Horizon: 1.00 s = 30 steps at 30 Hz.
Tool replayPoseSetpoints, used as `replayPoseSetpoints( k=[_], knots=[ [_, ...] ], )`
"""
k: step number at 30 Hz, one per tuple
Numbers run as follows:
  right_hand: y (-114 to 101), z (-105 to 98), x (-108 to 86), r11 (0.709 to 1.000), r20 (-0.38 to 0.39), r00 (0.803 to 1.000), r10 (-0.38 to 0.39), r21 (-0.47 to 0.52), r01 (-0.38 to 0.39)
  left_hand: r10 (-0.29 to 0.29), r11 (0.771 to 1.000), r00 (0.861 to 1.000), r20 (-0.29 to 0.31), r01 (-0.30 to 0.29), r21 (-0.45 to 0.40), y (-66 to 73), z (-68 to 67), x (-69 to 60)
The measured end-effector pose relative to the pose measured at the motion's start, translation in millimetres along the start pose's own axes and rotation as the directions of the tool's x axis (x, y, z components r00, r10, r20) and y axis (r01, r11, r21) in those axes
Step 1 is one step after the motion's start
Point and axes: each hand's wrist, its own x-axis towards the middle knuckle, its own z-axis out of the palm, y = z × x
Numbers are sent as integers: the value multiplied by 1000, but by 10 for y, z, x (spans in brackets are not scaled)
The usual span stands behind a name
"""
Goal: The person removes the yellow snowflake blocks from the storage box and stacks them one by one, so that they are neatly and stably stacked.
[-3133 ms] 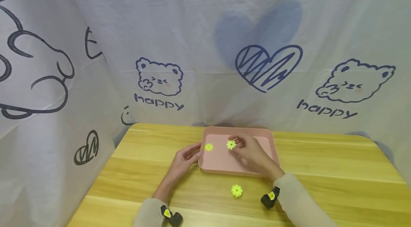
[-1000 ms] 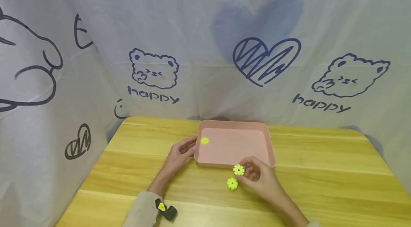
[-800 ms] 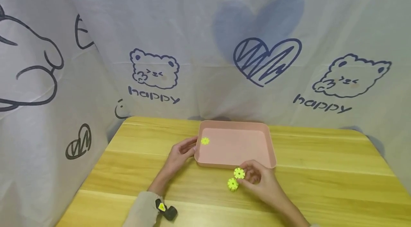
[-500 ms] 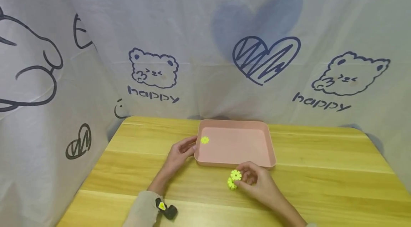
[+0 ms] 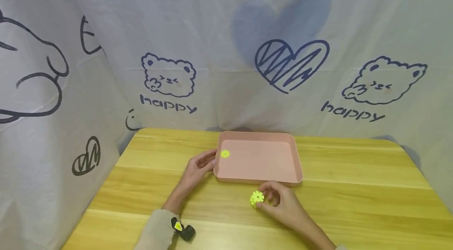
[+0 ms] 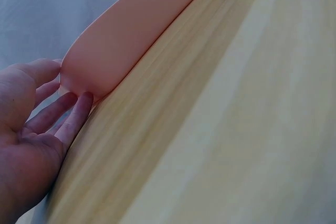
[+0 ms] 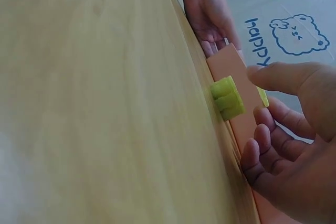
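Note:
Over a short stack of yellow-green snowflake discs (image 7: 227,98) on the table, my right hand (image 5: 284,204) pinches another snowflake disc (image 5: 258,196) between thumb and fingertips. In the right wrist view that held disc shows edge-on, apart from the stack. Much of the stack is behind it in the head view. A pink tray (image 5: 262,163) lies just beyond, with one snowflake disc (image 5: 225,153) at its left end. My left hand (image 5: 195,170) touches the tray's left side with fairly straight fingertips; the left wrist view shows them at the tray's corner.
The wooden table (image 5: 354,187) stretches left, right and in front of the tray. A pale cloth (image 5: 219,45) with printed hearts and bears hangs behind and to the left. A black wrist camera (image 5: 185,232) sits on the left sleeve.
Three seconds ago my right hand held the disc above the tray; it has since come towards me and down to the stack, edging left lately. My left hand keeps at the tray's side.

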Motion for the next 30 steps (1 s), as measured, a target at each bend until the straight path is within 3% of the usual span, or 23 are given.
replayPoseSetpoints(
  k=[30],
  knots=[
    [48, 67, -14, 998, 17, 998, 62, -34, -61, -18, 1000, 1000, 10, 18, -14, 31, 21, -5]
  ],
)
